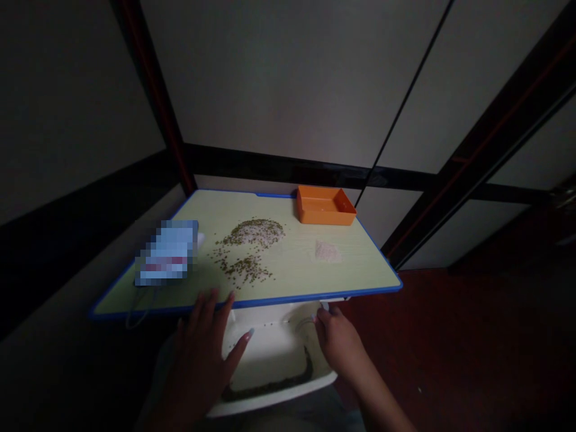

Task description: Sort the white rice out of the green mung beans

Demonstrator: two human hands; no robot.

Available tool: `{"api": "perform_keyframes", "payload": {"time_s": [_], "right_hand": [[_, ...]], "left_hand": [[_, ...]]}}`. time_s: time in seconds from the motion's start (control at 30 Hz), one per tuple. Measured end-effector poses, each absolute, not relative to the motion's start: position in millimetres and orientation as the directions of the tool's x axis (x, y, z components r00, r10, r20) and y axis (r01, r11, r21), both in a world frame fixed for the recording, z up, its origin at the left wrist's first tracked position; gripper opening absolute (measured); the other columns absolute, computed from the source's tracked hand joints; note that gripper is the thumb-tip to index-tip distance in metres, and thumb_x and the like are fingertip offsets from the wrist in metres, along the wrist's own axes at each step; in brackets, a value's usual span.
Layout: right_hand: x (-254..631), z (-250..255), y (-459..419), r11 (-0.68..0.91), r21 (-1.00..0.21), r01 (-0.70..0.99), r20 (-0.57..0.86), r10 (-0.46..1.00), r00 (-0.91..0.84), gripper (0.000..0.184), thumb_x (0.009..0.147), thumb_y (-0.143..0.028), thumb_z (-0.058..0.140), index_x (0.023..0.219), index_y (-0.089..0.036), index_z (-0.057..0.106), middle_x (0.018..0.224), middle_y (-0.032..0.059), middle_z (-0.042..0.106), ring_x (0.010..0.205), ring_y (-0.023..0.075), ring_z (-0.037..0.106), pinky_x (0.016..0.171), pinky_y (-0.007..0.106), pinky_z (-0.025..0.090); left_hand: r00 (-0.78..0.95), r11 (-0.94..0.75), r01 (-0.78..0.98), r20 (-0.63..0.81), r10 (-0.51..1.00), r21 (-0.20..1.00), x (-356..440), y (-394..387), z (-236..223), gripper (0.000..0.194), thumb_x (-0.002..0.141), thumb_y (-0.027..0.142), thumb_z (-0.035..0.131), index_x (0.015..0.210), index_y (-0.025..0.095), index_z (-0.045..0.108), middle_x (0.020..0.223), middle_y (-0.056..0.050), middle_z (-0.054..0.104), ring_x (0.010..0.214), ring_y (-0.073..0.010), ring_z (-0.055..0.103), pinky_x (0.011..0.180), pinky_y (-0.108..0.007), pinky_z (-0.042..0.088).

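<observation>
Looking down on a table (292, 279) with a white tub (265, 354) at its near edge, an orange box (326, 216) at the back, scattered grains (258, 233). Spreading left hand (204, 342) at tub's left; pinching something unclear (310, 320) in right hand (336, 336) by its far right.

The tabletop (294, 270) is showing a smooth, mostly matt surface with faint wood-like grain, and its blue edging (270, 301) is looking like smooth plastic. At the far right, the orange box (327, 216) is showing smooth plastic with a soft sheen. The near basin (270, 354) is looking like smooth plastic. Beyond, the pale panels (279, 78) are appearing matt, the black band (270, 166) glossy. The seed pile (257, 233) is looking rough and grainy.
</observation>
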State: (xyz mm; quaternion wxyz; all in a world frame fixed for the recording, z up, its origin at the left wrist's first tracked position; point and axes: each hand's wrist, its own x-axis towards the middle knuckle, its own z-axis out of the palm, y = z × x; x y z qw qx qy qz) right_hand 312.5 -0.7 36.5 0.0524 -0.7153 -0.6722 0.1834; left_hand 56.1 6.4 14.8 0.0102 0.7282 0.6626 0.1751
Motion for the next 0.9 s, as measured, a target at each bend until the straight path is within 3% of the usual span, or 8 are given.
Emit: {"api": "perform_keyframes", "payload": {"time_s": [0.27,0.4,0.5,0.6,0.67,0.73,0.9], "right_hand": [[306.0,43.3,-3.8,-0.08,-0.312,0.947,-0.158,0.987,0.031,0.035,0.097,-0.032,0.035,0.102,-0.016,0.066,0.105,0.0157,0.06,0.086,0.0224,0.065,0.075,0.031,0.045],[307.7,42.8,-5.5,-0.068,-0.311,0.948,-0.138,0.99,0.026,0.036,0.097,-0.033,0.035,0.102,-0.016,0.066,0.106,0.0164,0.06,0.086,0.0223,0.065,0.076,0.032,0.045],[308.2,42.0,-4.8,-0.081,-0.317,0.945,-0.141,0.989,0.037,0.034,0.096,-0.033,0.037,0.103,-0.017,0.066,0.105,0.0163,0.061,0.087,0.0228,0.065,0.076,0.032,0.045],[308.4,41.2,-3.6,-0.098,-0.335,0.937,-0.127,0.99,0.058,0.033,0.096,-0.031,0.037,0.103,-0.018,0.066,0.101,0.0152,0.063,0.084,0.0219,0.065,0.075,0.03,0.044],[309.0,40.5,-3.7,-0.1,-0.359,0.928,-0.097,0.993,0.07,0.032,0.097,-0.031,0.037,0.104,-0.018,0.066,0.101,0.0146,0.063,0.083,0.0208,0.064,0.074,0.029,0.044],[310.4,39.4,-5.2,-0.098,-0.4,0.911,-0.053,0.995,0.083,0.032,0.097,-0.03,0.037,0.103,-0.019,0.066,0.103,0.014,0.062,0.085,0.02,0.063,0.075,0.028,0.044],[319.4,40.5,-14.2,-0.035,-0.48,0.877,0.153,0.981,0.123,0.03,0.096,-0.028,0.039,0.095,-0.018,0.066,0.106,0.0131,0.058,0.099,0.0214,0.056,0.088,0.03,0.044]], "left_hand": [[0.122,-0.143,0.988,0.273,0.954,0.059,54.2,-5.5,15.9,0.064,0.086,0.049,0.038,0.143,0.021,0.034,0.156,-0.019,0.026,0.146,-0.0359,0.021,0.108,-0.069,0.027],[0.268,-0.28,0.96,0.315,0.91,-0.008,69.6,-13.3,19.4,0.065,0.084,0.052,0.044,0.142,0.024,0.036,0.154,-0.018,0.031,0.144,-0.0379,0.026,0.108,-0.072,0.023],[0.492,-0.52,0.846,0.202,0.847,0.117,83.5,-15.6,29.0,0.069,0.08,0.062,0.047,0.141,0.032,0.036,0.153,-0.013,0.033,0.142,-0.0346,0.032,0.107,-0.062,0.038],[0.72,-0.667,0.654,-0.023,0.693,0.357,96.3,-18.7,42.8,0.065,0.08,0.062,0.049,0.14,0.044,0.032,0.155,-0.002,0.031,0.143,-0.0286,0.031,0.11,-0.054,0.039],[0.773,-0.623,0.601,-0.167,0.612,0.501,103.5,-21.4,51.0,0.056,0.081,0.054,0.052,0.135,0.051,0.036,0.153,0.004,0.034,0.141,-0.0253,0.035,0.112,-0.05,0.037],[0.751,-0.508,0.617,-0.258,0.607,0.6,108.7,-22.9,56.9,0.051,0.085,0.04,0.05,0.133,0.053,0.038,0.144,0.008,0.05,0.132,-0.0199,0.049,0.111,-0.045,0.04],[0.751,-0.385,0.581,-0.289,0.594,0.717,113.9,-19.7,62.7,0.047,0.083,0.043,0.051,0.13,0.05,0.045,0.131,0.007,0.062,0.119,-0.0199,0.06,0.103,-0.039,0.045]]}}
